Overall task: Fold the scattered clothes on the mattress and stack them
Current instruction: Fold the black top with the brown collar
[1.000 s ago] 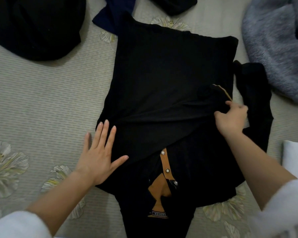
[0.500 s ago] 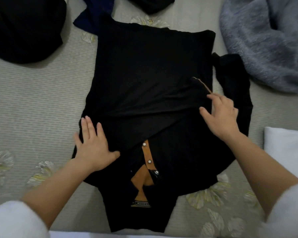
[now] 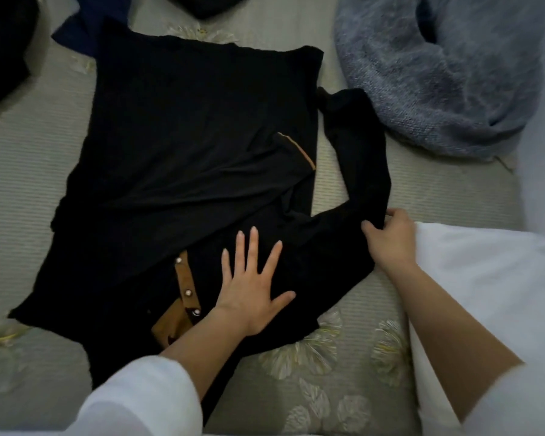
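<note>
While the left hand (image 3: 249, 291) presses the shirt (image 3: 186, 136), the right hand (image 3: 390, 240) grips its sleeve (image 3: 362, 146).
The shirt lies flat on the mattress (image 3: 29, 184); left fingers (image 3: 253, 247) are spread straight on it, right fingers (image 3: 369, 229) curl round the sleeve's bend.

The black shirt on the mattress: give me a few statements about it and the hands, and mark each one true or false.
1. The left hand lies flat, fingers spread, on the black shirt. True.
2. The right hand rests empty on the mattress. False: it grips the shirt's sleeve.
3. The shirt's button placket is tan. True.
4. The grey fuzzy garment lies spread over the black shirt. False: it lies on the mattress to the shirt's right.
</note>
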### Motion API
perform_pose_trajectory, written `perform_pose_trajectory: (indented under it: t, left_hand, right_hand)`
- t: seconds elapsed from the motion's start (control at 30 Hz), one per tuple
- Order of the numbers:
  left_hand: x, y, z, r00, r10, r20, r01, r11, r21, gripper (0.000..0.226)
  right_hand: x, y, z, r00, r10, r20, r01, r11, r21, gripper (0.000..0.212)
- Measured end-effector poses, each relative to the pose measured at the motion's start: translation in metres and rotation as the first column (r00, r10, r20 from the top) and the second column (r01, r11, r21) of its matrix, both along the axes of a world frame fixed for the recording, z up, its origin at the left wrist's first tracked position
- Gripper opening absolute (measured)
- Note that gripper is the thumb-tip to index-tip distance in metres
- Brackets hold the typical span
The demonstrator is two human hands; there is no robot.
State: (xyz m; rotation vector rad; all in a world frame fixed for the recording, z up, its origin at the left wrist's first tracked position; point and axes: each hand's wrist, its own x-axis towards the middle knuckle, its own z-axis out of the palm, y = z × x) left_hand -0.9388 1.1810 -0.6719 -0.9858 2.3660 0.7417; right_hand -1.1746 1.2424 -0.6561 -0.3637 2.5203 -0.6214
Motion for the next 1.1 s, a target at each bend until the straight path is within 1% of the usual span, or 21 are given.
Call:
perform_pose_trajectory:
  t: [0.1, 0.17, 0.2, 0.23, 0.37, 0.43, 0.53, 0.57, 0.6, 0.63, 0.67, 0.7, 0.73, 0.77, 0.8, 0.83, 0.87, 0.9, 0.93, 1.0, 1.1]
  left_hand:
    - [-0.004, 0.003, -0.002, 0.999, -0.006, 0.051, 0.008, 1.000, -0.021, 0.096]
    - [-0.004, 0.006, 0.000, 1.000, -0.011, 0.015, 0.012, 0.999, -0.045, 0.097]
    - [-0.004, 0.008, 0.001, 0.999, -0.040, -0.022, 0.039, 0.998, -0.058, 0.095]
    - [-0.004, 0.011, 0.001, 0.994, -0.088, -0.062, 0.084, 0.994, -0.068, 0.091]
    - [-0.007, 0.032, 0.000, 0.957, -0.246, -0.152, 0.243, 0.969, -0.038, 0.074]
    - [-0.012, 0.039, 0.002, 0.958, -0.235, -0.163, 0.237, 0.971, -0.006, 0.072]
    - [-0.018, 0.040, 0.007, 0.968, -0.160, -0.194, 0.173, 0.984, 0.052, 0.066]
    - [-0.021, 0.036, 0.010, 0.969, -0.104, -0.226, 0.126, 0.989, 0.082, 0.061]
    - [-0.023, 0.030, 0.012, 0.961, -0.015, -0.277, 0.052, 0.991, 0.124, 0.053]
    - [-0.026, 0.022, 0.015, 0.930, 0.129, -0.345, -0.063, 0.979, 0.196, 0.043]
    - [-0.029, 0.013, 0.019, 0.856, 0.323, -0.404, -0.209, 0.931, 0.300, 0.033]
    - [-0.032, 0.002, 0.025, 0.726, 0.532, -0.436, -0.358, 0.833, 0.422, 0.025]
    - [-0.033, -0.012, 0.032, 0.548, 0.719, -0.429, -0.480, 0.689, 0.543, 0.024]
    - [-0.031, -0.026, 0.040, 0.368, 0.847, -0.383, -0.562, 0.531, 0.634, 0.027]
    - [-0.027, -0.039, 0.047, 0.220, 0.915, -0.339, -0.618, 0.399, 0.677, 0.030]
    - [-0.020, -0.052, 0.051, 0.120, 0.940, -0.319, -0.661, 0.315, 0.682, 0.031]
    - [-0.013, -0.063, 0.053, 0.072, 0.944, -0.321, -0.698, 0.277, 0.660, 0.031]
    - [-0.005, -0.071, 0.055, 0.061, 0.942, -0.331, -0.733, 0.267, 0.625, 0.029]
    - [0.001, -0.078, 0.055, 0.076, 0.939, -0.336, -0.762, 0.273, 0.588, 0.027]
    - [0.008, -0.086, 0.053, 0.157, 0.929, -0.335, -0.791, 0.321, 0.521, 0.025]
    - [0.001, -0.089, 0.050, 0.354, 0.870, -0.342, -0.773, 0.479, 0.417, 0.021]
  right_hand:
    - [-0.004, -0.005, 0.005, 0.937, -0.219, 0.271, 0.265, 0.952, -0.150, 0.046]
    - [-0.008, -0.001, 0.015, 0.816, -0.358, 0.454, 0.499, 0.833, -0.240, 0.022]
    - [-0.010, 0.005, 0.021, 0.755, -0.408, 0.513, 0.593, 0.759, -0.269, 0.012]
    - [-0.011, 0.013, 0.025, 0.733, -0.437, 0.522, 0.634, 0.718, -0.289, 0.008]
    - [-0.005, 0.044, 0.033, 0.833, -0.360, 0.420, 0.492, 0.828, -0.268, 0.028]
    - [-0.003, 0.049, 0.033, 0.770, -0.357, 0.529, 0.545, 0.799, -0.254, 0.026]
    - [-0.006, 0.040, 0.034, 0.604, -0.326, 0.727, 0.660, 0.716, -0.228, 0.019]
    - [-0.005, 0.033, 0.036, 0.588, -0.335, 0.737, 0.675, 0.704, -0.219, 0.018]
    - [-0.003, 0.025, 0.040, 0.622, -0.352, 0.700, 0.666, 0.708, -0.235, 0.019]
    - [0.002, 0.016, 0.043, 0.718, -0.366, 0.591, 0.611, 0.739, -0.284, 0.021]
    - [0.009, 0.007, 0.047, 0.852, -0.342, 0.397, 0.483, 0.806, -0.341, 0.022]
    - [0.019, -0.003, 0.049, 0.958, -0.250, 0.139, 0.285, 0.884, -0.371, 0.021]
    - [0.033, -0.010, 0.049, 0.992, -0.089, -0.087, 0.051, 0.926, -0.373, 0.016]
    - [0.049, -0.017, 0.048, 0.968, 0.119, -0.221, -0.186, 0.932, -0.312, 0.015]
    - [0.066, -0.022, 0.046, 0.901, 0.350, -0.257, -0.402, 0.896, -0.188, 0.029]
    - [0.081, -0.025, 0.042, 0.788, 0.579, -0.211, -0.597, 0.802, -0.030, 0.042]
    - [0.096, -0.026, 0.037, 0.659, 0.742, -0.122, -0.734, 0.670, 0.114, 0.049]
    - [0.109, -0.024, 0.030, 0.556, 0.830, -0.044, -0.814, 0.555, 0.171, 0.052]
    - [0.118, -0.020, 0.026, 0.509, 0.861, -0.001, -0.850, 0.503, 0.157, 0.051]
    - [0.125, -0.011, 0.018, 0.568, 0.823, -0.003, -0.823, 0.568, 0.017, 0.045]
    - [0.113, 0.000, 0.011, 0.765, 0.634, -0.117, -0.644, 0.751, -0.142, 0.032]
